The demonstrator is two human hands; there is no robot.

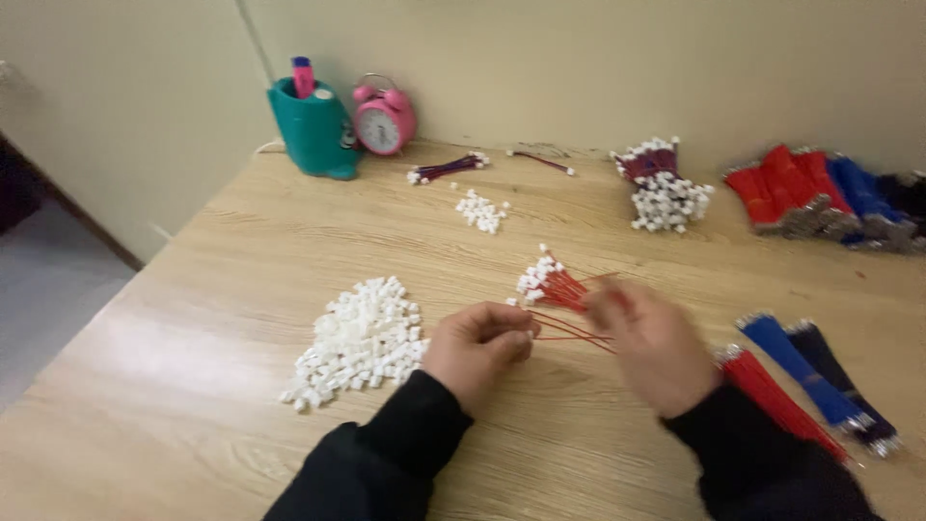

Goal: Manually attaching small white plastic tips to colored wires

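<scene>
My left hand [477, 347] is closed around the ends of thin red wires [569, 333] just right of a heap of small white plastic connectors [362, 342]. My right hand [651, 342], blurred, pinches the same red wires from the right. A small bunch of red wires with white connectors on their ends [550, 283] lies on the wooden table [193, 386] just beyond my hands.
Loose red [776, 400], blue [801, 367] and dark wire bundles [849, 386] lie at right. Further bundles [820, 198] and finished connector bunches [661, 188] sit at the back. A teal pen holder [313, 125], a pink alarm clock [384, 118] and a small connector pile [482, 210] stand near the wall.
</scene>
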